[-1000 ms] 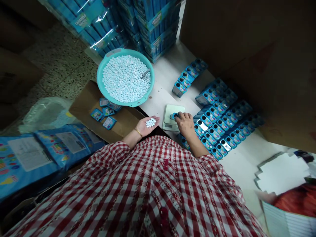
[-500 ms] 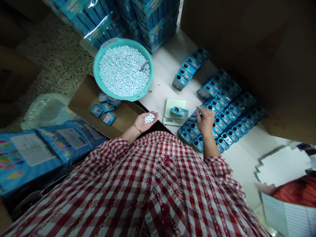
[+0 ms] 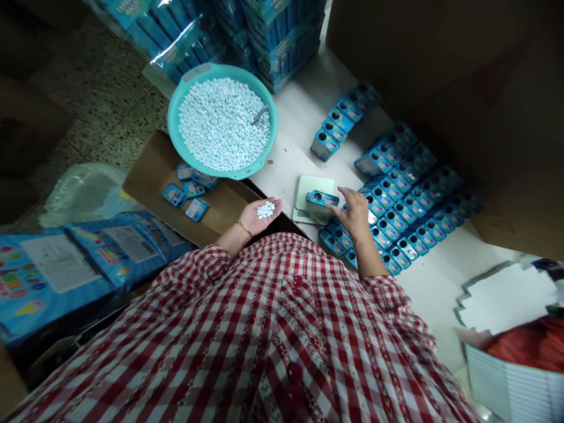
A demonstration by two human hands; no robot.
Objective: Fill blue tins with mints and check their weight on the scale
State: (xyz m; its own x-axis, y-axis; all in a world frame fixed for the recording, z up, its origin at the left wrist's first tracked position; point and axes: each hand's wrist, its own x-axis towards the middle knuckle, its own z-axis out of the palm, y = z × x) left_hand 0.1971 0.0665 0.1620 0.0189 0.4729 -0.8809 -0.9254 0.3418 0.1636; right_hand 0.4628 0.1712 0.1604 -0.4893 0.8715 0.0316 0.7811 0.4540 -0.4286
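Note:
My left hand point(image 3: 256, 217) lies palm up, fingers slightly cupped, with a small heap of white candies point(image 3: 266, 210) in it. Beside it, a pale kitchen scale point(image 3: 307, 216) carries one blue candy tin point(image 3: 322, 198) with a round dark hole in its top. My right hand point(image 3: 353, 212) reaches to the right end of that tin, thumb and fingers parted around the end; whether they touch it I cannot tell. Rows of similar blue tins point(image 3: 399, 214) stand under and beyond this hand. A turquoise basin point(image 3: 172, 126) full of the same candies, a grey scoop handle point(image 3: 261, 114) sticking out, stands behind my left hand.
A short row of tins point(image 3: 326, 143) stands farther back. Several tins lie in an open cardboard box point(image 3: 222, 214) below the basin. Shrink-wrapped packs point(image 3: 282, 47) are stacked behind. A big dark carton point(image 3: 440, 70) borders the right; blue printed bags point(image 3: 53, 264) lie left.
My right hand has moved left from above the rows of tins to the tin on the scale. My left hand keeps its place with the candies.

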